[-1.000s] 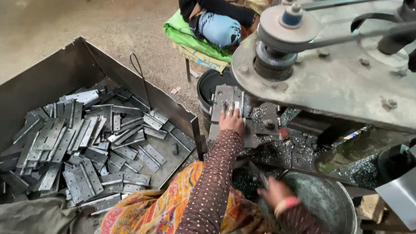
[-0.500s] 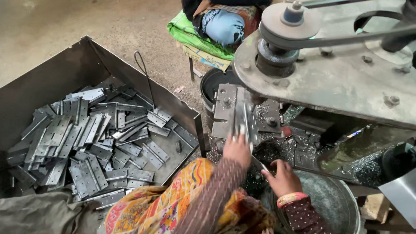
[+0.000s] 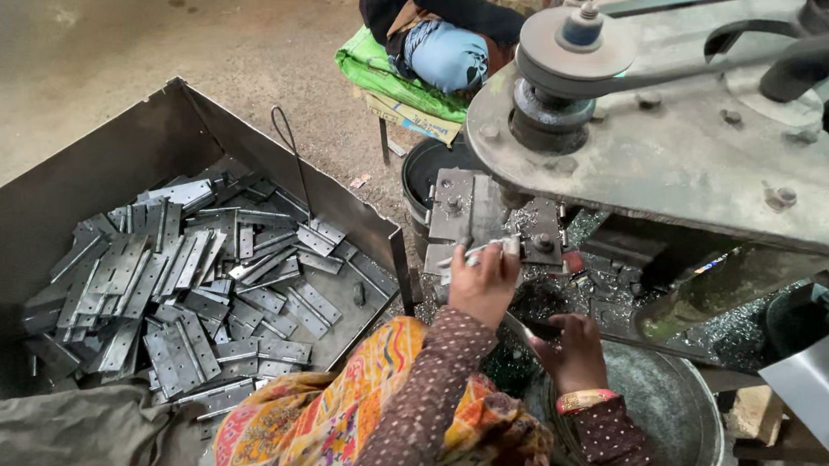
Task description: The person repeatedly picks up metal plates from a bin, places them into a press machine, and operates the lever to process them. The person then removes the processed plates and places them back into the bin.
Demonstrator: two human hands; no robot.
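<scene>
Left hand [image 3: 482, 282] grips a flat metal hinge plate [image 3: 481, 253] at the machine fixture [image 3: 488, 219]. Right hand [image 3: 573, 349], fingers curled, rests above the metal basin [image 3: 685, 409]; grasp cannot be determined.

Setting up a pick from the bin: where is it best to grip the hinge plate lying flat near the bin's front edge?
Take the hinge plate across its two long edges, coming straight down from above. It lies flat on top of the pile in the metal bin, long and thin, its faces offering no hold; probably only its edges stand clear of neighbouring plates.
</scene>
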